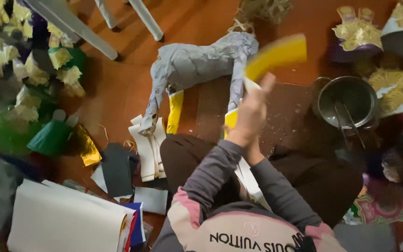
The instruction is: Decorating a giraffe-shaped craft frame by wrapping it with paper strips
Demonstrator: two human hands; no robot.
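From the head camera, my hands (250, 116) met above my lap, fingers pinching a yellow strip (276, 56) beside the grey paper horse (197, 63), held high to reach its back; which fingers gripped, I couldn't tell. A pot (348, 100) sat right.

A craft workshop set up on a floor, likely in a home. The red-brown floor (197, 18) carries the work: a grey paper horse (197, 63) lies near its far edge, white paper strips (148, 149) beside it. Paper rolls (66, 219) fill the near left corner, green and gold foil ornaments (33, 70) the left edge, gold-trimmed paper pieces (397, 91) the right edge. A metal pot (348, 100) with sticks stands there too. White chair legs (82, 32) stand at the far edge.
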